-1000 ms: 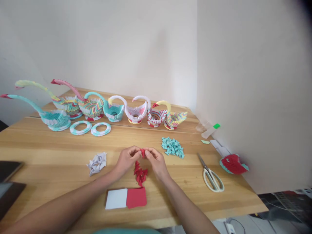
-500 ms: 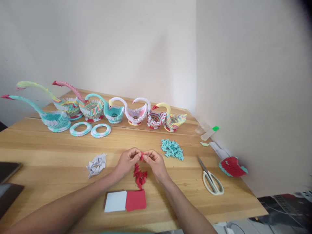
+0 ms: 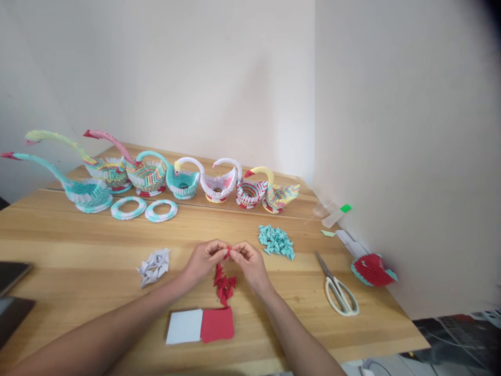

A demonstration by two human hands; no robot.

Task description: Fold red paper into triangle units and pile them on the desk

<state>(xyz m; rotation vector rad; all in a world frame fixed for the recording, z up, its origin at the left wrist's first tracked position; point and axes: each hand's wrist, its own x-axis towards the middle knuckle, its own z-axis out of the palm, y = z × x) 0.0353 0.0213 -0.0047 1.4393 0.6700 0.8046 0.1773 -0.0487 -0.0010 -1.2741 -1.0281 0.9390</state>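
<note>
My left hand (image 3: 203, 259) and my right hand (image 3: 248, 261) meet above the wooden table (image 3: 78, 250), fingertips pinching a small red folded paper piece (image 3: 227, 253) between them. Just below the hands lies a small pile of red folded pieces (image 3: 224, 284). Nearer to me sit a white paper square (image 3: 185, 326) and a red paper square (image 3: 217, 324), side by side. A pile of white folded pieces (image 3: 154, 265) lies left of my left hand, and a pile of teal folded pieces (image 3: 276, 241) lies to the right.
A row of modular paper swans (image 3: 183, 180) lines the back of the table, with two teal-white paper rings (image 3: 144, 208) in front. Scissors (image 3: 337, 288) and a red-teal paper piece (image 3: 371, 269) lie at the right. Dark flat objects (image 3: 11, 303) sit at the left edge.
Both hands stay together on the red piece, with only small finger movements. The view has shifted slightly.
</note>
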